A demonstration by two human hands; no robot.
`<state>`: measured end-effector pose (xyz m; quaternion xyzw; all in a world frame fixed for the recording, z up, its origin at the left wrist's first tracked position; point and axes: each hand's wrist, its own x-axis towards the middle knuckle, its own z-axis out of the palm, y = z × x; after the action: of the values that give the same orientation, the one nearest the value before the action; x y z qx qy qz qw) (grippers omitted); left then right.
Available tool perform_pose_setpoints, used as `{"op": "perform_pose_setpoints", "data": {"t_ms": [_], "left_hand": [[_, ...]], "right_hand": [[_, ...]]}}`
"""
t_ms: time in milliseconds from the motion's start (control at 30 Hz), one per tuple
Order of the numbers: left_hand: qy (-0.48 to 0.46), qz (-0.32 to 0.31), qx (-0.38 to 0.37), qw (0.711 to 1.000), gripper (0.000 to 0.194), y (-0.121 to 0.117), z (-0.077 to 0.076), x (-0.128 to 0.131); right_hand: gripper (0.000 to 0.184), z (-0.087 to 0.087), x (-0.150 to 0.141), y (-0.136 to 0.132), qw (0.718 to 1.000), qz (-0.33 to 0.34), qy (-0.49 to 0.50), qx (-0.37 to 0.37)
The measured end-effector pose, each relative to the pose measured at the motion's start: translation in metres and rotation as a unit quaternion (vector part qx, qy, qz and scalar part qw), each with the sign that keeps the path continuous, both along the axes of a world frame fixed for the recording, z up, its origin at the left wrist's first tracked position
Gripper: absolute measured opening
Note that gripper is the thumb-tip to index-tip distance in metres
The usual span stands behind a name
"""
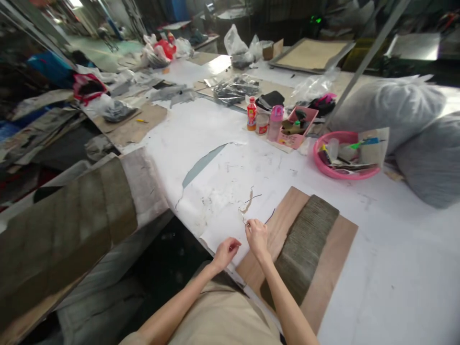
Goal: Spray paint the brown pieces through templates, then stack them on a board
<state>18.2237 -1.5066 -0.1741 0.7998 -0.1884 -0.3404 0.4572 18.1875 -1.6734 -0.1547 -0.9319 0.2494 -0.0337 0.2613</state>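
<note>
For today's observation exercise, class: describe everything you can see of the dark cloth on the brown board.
The dark cloth is an oblong, olive-grey piece with a fine ridged texture, soft and perhaps knitted by its look. It lies flat across the middle of the brown board, which shows along both long sides. The right forearm crosses over its near part, hiding some; whether they touch is unclear.

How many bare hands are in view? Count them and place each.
2: the left hand near the edge of the white table; the right hand by the wooden board. Others farther back could be hidden.
</note>
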Motion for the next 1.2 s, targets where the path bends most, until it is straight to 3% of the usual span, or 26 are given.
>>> {"op": "perform_pose_setpoints", "data": {"t_ms": [167, 300, 367, 467, 533, 600, 667, 833, 933, 1033, 1200], "left_hand": [[0.050, 0.078, -0.021, 0.996, 0.017, 0.016, -0.011, 0.018], [0.113, 0.135, -0.065, 0.982, 0.016, 0.032, -0.017, 0.049], [0.144, 0.176, -0.089, 0.970, 0.015, 0.054, -0.015, 0.067], [0.180, 0.252, -0.120, 0.943, 0.016, 0.107, -0.007, 0.094], [0.194, 0.310, -0.139, 0.920, 0.020, 0.151, -0.002, 0.111], [0.202, 0.374, -0.158, 0.891, 0.025, 0.196, 0.001, 0.126], [0.206, 0.437, -0.178, 0.857, 0.030, 0.237, 0.002, 0.138], [0.222, 0.555, -0.270, 0.755, 0.034, 0.313, 0.000, 0.157], [0.248, 0.590, -0.372, 0.673, 0.027, 0.342, 0.000, 0.163], [0.263, 0.604, -0.441, 0.609, 0.019, 0.359, 0.000, 0.169], [0.319, 0.632, -0.451, 0.544, 0.023, 0.370, 0.009, 0.180]], "right_hand": [[0.011, -0.016, 0.028, 0.023, 0.998, 0.038, 0.036, -0.025], [0.013, -0.029, 0.043, 0.037, 0.996, 0.035, 0.069, -0.054], [0.012, -0.030, 0.045, 0.044, 0.994, 0.028, 0.083, -0.064], [0.021, -0.024, 0.051, 0.053, 0.993, -0.016, 0.082, -0.080], [0.033, -0.017, 0.068, 0.061, 0.997, -0.057, 0.041, -0.028], [0.041, -0.011, 0.102, 0.076, 0.997, -0.057, 0.004, 0.056], [0.044, -0.008, 0.151, 0.101, 0.993, -0.005, -0.001, 0.120], [0.046, -0.009, 0.283, 0.189, 0.970, 0.115, 0.015, 0.212], [0.043, -0.007, 0.338, 0.231, 0.967, 0.140, 0.021, 0.214], [0.042, -0.001, 0.371, 0.256, 0.973, 0.129, 0.033, 0.189], [0.041, 0.007, 0.390, 0.278, 0.988, 0.054, 0.067, 0.124]]}}
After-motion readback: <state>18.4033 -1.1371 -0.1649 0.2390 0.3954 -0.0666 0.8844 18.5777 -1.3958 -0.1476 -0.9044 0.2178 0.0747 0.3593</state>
